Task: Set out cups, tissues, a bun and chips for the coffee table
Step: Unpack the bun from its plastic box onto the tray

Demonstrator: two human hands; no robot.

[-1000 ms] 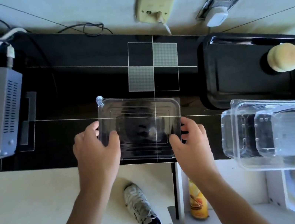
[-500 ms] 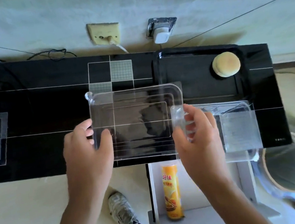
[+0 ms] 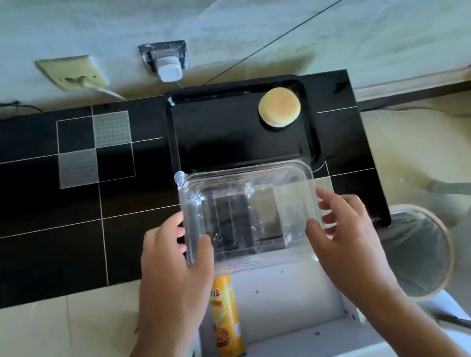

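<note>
Both hands hold one clear plastic clamshell lid (image 3: 248, 207) level over the near right part of the black desk (image 3: 46, 210). The left hand (image 3: 174, 269) pinches its left edge, thumb on top and fingers curled underneath; the right hand (image 3: 346, 234) has its thumb on the lid's near right corner, with the other fingers spread loosely along the right edge, so its grip looks lighter. Through the plastic a second clear container seems to sit directly below, though how many nested pieces are there cannot be told. The lid's long axis runs left to right, parallel to the desk's front edge. The relation that matters next is the bun (image 3: 279, 107): it lies beyond the lid, away from the person and slightly to the right, in the far right corner of the black tray (image 3: 221, 137), well apart from both hands, with the right hand the nearer. The tray's near rim is just beside or under the lid's far edge. The chips, a yellow can (image 3: 226, 320), lie on a white lower shelf (image 3: 294, 293) below the desk's edge, long axis pointing toward the person, just beneath the left hand. Counted: one bun, one can of chips, one tray, one lid in hand. No cups or tissues are visible. The setting-out looks to be at an early stage.
</note>
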